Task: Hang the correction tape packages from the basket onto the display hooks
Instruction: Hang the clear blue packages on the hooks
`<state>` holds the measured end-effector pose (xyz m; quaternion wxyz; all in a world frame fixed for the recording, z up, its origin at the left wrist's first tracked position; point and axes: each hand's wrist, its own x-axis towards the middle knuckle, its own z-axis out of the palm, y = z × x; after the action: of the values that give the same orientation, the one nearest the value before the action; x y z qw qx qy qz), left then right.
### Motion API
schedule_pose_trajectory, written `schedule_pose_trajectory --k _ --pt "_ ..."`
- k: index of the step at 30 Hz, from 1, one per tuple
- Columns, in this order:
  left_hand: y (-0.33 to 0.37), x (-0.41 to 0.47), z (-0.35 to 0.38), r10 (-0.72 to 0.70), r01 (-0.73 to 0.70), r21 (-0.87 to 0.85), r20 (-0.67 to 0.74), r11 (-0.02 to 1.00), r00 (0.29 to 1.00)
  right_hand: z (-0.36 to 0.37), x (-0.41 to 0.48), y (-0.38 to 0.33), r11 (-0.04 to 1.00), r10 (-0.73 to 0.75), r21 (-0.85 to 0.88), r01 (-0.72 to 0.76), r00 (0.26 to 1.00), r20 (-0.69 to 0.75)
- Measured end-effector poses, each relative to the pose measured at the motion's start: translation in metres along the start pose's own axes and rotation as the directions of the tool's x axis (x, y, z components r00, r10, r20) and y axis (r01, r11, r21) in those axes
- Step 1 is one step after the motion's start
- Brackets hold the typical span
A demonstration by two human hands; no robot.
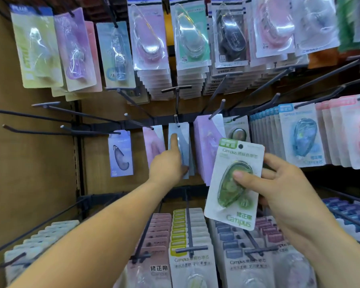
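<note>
My right hand (279,190) grips a green Campus correction tape package (235,183), thumb across the blister and fingers behind the card. It is held upright in front of the middle row of hooks. My left hand (168,161) reaches forward to a grey-blue package (182,140) hanging on a centre hook (176,119); the index finger lies straight on its front and the other fingers curl by its lower edge. The basket is out of view.
Purple packages (206,148) hang just right of the grey-blue one, and blue packages (299,136) hang further right. Several bare hooks (71,117) stick out at the left. Full rows of packages (187,235) hang below my arms, and more hang above.
</note>
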<state>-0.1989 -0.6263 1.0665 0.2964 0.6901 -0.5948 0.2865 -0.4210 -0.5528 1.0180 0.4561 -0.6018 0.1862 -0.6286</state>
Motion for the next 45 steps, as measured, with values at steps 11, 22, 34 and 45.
schedule_pose_trajectory --k 11,22,34,45 --pt "0.024 -0.053 -0.071 0.131 0.058 -0.845 0.15 0.532 0.98 0.003 0.004 0.002 0.999 -0.02 -0.036 0.023 0.996 0.083" --pt "0.042 -0.071 -0.096 0.219 -0.192 -0.93 -0.126 0.313 0.968 -0.003 -0.009 -0.006 0.817 -0.071 -0.539 0.206 0.963 0.26" --pt "0.093 -0.059 -0.104 0.24 -0.309 -0.916 -0.249 0.255 0.938 -0.047 -0.011 -0.009 0.606 -0.203 -0.775 0.178 0.977 0.066" --pt "0.146 -0.015 -0.092 0.105 -0.349 -0.82 -0.34 0.453 0.935 -0.069 0.003 -0.021 0.86 -0.069 -0.504 0.078 0.997 0.036"
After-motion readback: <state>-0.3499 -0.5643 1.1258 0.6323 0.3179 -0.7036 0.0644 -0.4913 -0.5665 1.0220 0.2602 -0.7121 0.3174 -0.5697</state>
